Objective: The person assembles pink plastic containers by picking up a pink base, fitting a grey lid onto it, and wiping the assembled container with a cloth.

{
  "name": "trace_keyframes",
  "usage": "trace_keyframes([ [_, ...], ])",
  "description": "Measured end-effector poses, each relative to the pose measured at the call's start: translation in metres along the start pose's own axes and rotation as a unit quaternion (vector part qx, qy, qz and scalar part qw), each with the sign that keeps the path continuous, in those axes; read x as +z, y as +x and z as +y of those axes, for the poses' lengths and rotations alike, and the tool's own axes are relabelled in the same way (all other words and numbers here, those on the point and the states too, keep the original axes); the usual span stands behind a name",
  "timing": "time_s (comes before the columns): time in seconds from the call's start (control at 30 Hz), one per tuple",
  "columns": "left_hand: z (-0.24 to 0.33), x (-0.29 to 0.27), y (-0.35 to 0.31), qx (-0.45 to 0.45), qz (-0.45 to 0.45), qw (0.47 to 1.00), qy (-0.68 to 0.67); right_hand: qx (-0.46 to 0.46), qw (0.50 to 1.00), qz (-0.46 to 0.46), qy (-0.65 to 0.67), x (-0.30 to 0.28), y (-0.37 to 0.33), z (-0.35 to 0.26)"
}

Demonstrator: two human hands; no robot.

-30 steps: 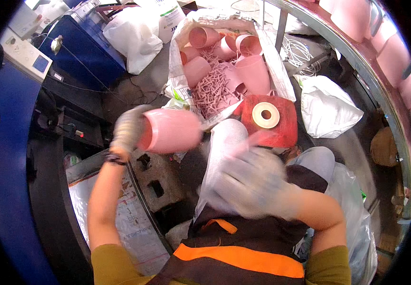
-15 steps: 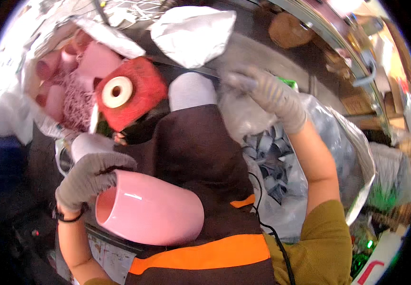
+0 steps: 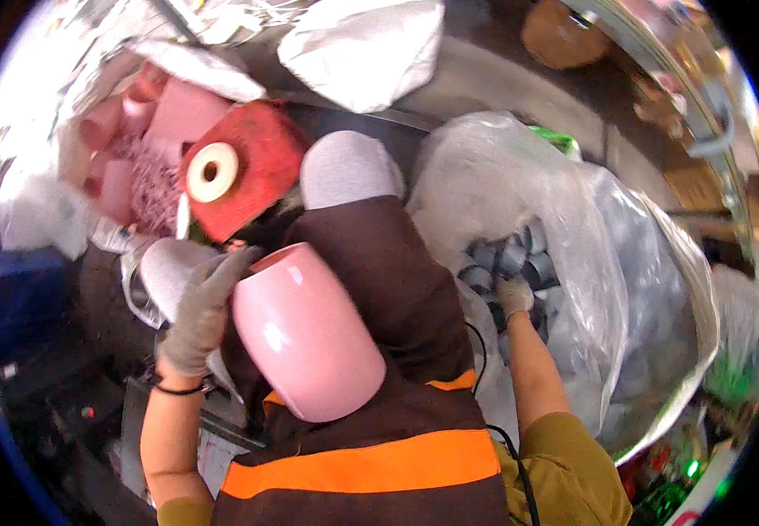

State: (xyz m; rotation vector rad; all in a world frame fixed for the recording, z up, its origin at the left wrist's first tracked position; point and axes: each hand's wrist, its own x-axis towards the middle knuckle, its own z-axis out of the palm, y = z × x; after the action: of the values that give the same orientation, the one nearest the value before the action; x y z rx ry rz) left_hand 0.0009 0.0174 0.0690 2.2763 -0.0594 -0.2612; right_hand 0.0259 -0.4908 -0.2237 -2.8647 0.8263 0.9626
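A glossy pink vase-like vessel (image 3: pixel 305 337) rests tilted on my lap, its open rim toward the far left. My gloved left hand (image 3: pixel 206 307) grips it at that rim, the fingers partly hidden behind it. My gloved right hand (image 3: pixel 514 296) is down inside a clear plastic bag (image 3: pixel 476 167) to the right of my legs. It reaches among many dark grey curved pieces (image 3: pixel 515 254). Its fingers are sunk between the pieces, so whether it holds one does not show.
At the far left stands a white sack (image 3: pixel 37 210) of pink vessels (image 3: pixel 116 188) and pink shredded filler (image 3: pixel 156 188). Near my knees lies a red block (image 3: pixel 252 188) bearing a cream tape roll (image 3: pixel 213 171). A white bag (image 3: pixel 362 57) lies beyond; a metal-edged shelf (image 3: pixel 704 105) stands far right.
My right hand has come down from beyond my knee into the bag of grey pieces. With my left hand on it, the pink vessel has turned from nearly sideways to pointing farther away.
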Motion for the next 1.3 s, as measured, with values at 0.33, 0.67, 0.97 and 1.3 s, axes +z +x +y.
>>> trace_keyframes([
  [0.33,0.014,0.014,0.026,-0.125,-0.046,0.923,-0.361,-0.204,0.928,-0.156,0.269,0.118,0.126,0.057],
  [0.67,-0.023,-0.005,0.023,-0.215,-0.099,0.95,-0.203,-0.217,0.96,0.129,-0.121,0.03,0.05,0.053],
  [0.97,-0.034,0.006,0.017,-0.144,-0.179,0.812,-0.536,-0.287,0.832,0.21,0.426,-0.178,-0.134,-0.013],
  [1.3,-0.02,0.02,-0.004,-0.052,-0.065,0.774,-0.628,-0.364,0.71,-0.313,0.516,-0.272,-0.272,-0.206],
])
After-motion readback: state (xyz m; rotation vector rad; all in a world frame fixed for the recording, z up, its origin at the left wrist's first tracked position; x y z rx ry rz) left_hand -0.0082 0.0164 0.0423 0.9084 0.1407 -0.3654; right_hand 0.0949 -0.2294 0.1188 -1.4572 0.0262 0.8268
